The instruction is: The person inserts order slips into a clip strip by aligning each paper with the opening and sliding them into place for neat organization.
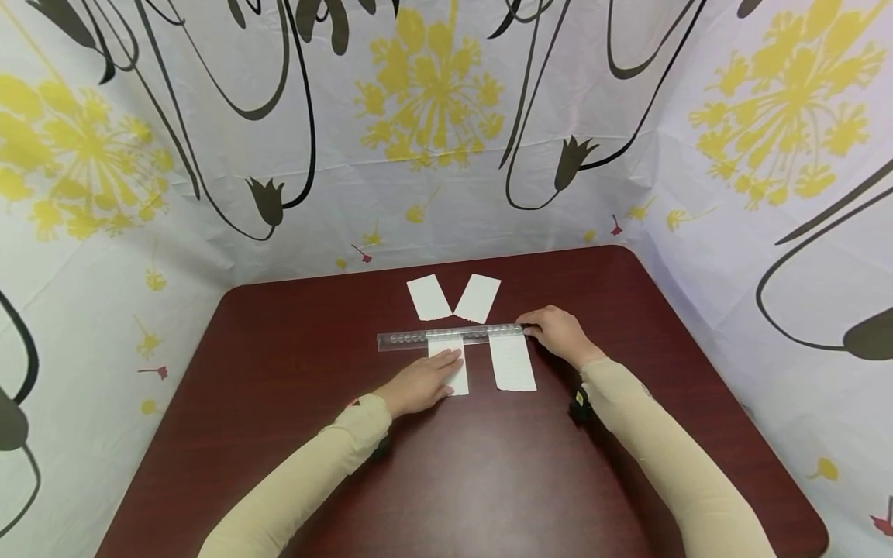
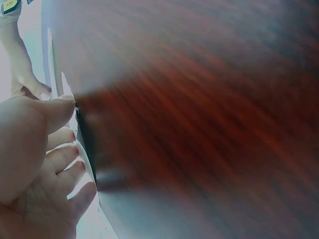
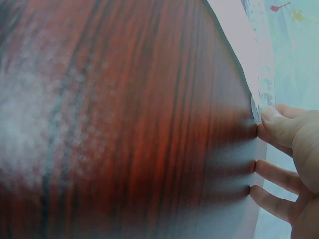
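A clear plastic ruler [image 1: 403, 339] lies crosswise over the upper ends of two white paper pieces. My right hand [image 1: 560, 335] pinches the ruler's right end between thumb and index finger; the right wrist view shows the other fingertips [image 3: 254, 191] down on the tabletop. On the left paper piece [image 1: 457, 381], just below the ruler, my left hand [image 1: 421, 383] rests with its fingers extended, covering part of the sheet. The right paper piece [image 1: 514, 366] lies uncovered below the ruler, its bottom edge slightly uneven.
Beyond the ruler, two smaller white paper pieces, one on the left [image 1: 429, 297] and one on the right [image 1: 478, 297], lie angled with their lower corners close together. All sit on a dark red-brown wooden table [image 1: 293, 372]. Flower-patterned cloth [image 1: 446, 217] hangs around its back and sides.
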`<state>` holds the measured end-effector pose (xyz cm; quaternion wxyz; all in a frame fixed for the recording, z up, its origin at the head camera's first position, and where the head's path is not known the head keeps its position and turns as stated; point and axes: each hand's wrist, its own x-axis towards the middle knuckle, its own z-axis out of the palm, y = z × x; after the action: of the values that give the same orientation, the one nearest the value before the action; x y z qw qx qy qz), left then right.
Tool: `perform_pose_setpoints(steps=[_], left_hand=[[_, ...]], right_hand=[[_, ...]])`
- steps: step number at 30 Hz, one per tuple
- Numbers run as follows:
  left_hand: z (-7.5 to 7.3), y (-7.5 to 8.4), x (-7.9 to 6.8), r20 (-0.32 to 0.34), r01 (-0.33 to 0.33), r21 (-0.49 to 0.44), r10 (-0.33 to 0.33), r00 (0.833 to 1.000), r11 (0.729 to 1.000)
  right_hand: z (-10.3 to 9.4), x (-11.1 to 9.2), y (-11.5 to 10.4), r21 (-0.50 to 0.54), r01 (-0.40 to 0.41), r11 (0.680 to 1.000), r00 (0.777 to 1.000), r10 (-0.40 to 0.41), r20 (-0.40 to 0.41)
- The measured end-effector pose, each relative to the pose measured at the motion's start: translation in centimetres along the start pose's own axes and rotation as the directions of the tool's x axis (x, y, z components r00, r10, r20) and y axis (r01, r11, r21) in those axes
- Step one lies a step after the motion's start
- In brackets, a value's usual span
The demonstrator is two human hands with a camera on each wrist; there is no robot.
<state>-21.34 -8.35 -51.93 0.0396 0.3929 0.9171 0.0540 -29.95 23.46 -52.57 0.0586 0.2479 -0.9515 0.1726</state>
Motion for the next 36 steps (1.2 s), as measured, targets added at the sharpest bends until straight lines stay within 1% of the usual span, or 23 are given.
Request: perform_pose_setpoints(steps=[8,16,24,36], left_hand=[[0.32,0.09,-0.15,0.004,0.009,0.019,-0.009,1.0,1.0],[0.43,0.12,-0.23,-0.013,-0.025,0.014,0.025,1.0,1.0],[0.42,0.13,-0.28,-0.034,-0.038,0.002,0.038,0.999,0.999],[0.14,0.29,-0.16,-0.019,-0.025,0.006,0.026,0.999,1.0]], right_hand=[[0.16,0.01,-0.2,0.004,-0.002,1.0,1.0,0.002,0.011],[0.45,-0.14,0.02,-0.003,0.001,1.0,1.0,-0.001,-0.002],[0.54,-0.14,0.16,0.0,-0.004,1.0,1.0,0.004,-0.003],[0.1,-0.12,0.15,-0.007,0.006,1.0,1.0,-0.006,0.005]])
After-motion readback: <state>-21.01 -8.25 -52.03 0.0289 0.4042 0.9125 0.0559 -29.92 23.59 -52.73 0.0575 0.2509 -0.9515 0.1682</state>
